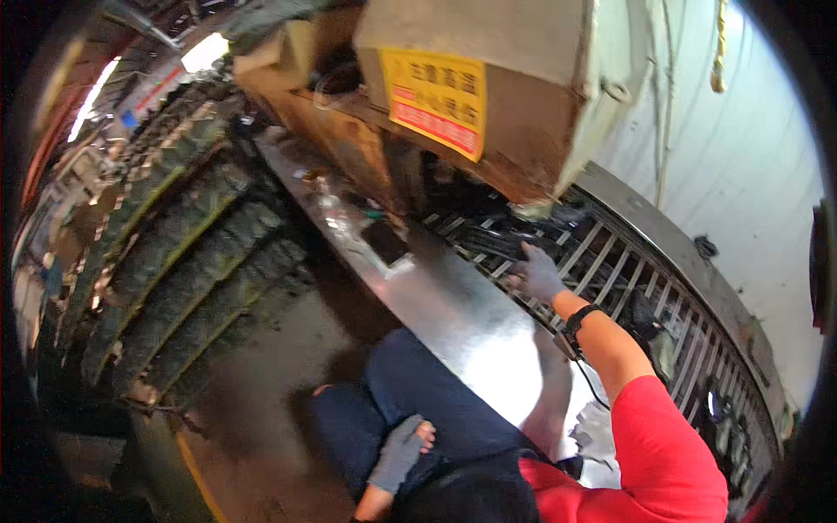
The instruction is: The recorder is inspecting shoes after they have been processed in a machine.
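Observation:
My right hand point(539, 274), in a grey fingertip-less glove, reaches over a slatted metal conveyor point(615, 270). Its fingers are apart, and nothing shows between them. Just beyond the fingertips lies a dark, elongated piece point(488, 241) whose kind I cannot make out; whether I touch it is unclear. My left hand point(403, 453), gloved the same way, rests on my dark-trousered thigh with its fingers curled in and nothing visible in them. More dark pieces point(645, 321) lie on the slats near my right forearm.
A large metal housing point(488, 52) with a yellow-and-red warning label point(436, 98) overhangs the conveyor's far end. A shiny metal ledge point(445, 305) runs between me and the slats. To the left stands a rack with tiers of dark pieces point(187, 244). A pale wall point(741, 166) rises at right.

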The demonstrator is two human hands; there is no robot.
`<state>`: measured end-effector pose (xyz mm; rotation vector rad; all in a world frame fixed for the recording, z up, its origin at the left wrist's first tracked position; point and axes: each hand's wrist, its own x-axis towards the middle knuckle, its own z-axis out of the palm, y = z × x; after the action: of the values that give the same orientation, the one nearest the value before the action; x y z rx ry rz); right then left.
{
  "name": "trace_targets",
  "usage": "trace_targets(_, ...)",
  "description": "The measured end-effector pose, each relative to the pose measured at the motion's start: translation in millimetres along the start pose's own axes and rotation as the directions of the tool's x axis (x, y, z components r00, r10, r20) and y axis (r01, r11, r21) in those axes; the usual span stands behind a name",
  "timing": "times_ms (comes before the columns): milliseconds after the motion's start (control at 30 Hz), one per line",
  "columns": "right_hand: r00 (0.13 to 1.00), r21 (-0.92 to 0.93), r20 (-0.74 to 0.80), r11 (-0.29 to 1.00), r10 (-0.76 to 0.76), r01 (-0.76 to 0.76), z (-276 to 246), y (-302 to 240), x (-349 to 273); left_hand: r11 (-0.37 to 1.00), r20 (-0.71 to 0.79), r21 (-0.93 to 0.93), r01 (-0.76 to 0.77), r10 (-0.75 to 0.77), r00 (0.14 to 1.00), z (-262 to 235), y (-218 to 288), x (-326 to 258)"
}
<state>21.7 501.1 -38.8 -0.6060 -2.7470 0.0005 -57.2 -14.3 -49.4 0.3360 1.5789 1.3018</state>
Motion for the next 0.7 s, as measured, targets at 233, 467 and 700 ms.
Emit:
trace_targets(233,0.967,-0.234,0.185,0.963,0.178,-0.132,-80.8,-43.8,27.2,0.965,-0.076,-0.114,-0.235,0.227,0.971,7.0,-6.6,-19.6)
trace_targets(467,0.905,0.605,0.422,0.728,0.052,-0.324,-215.6,-130.0,7.7,0.911,-0.018,-0.275,-0.308,0.315,0.949,75.6,85.2,-22.3)
trace_targets(700,0.801,0.821,0.497,0.479,-0.335,-0.309,-153.2,-131.2,28.1,0.912,-0.046,-0.313,-0.267,0.266,0.963,64.6,86.8,-13.0)
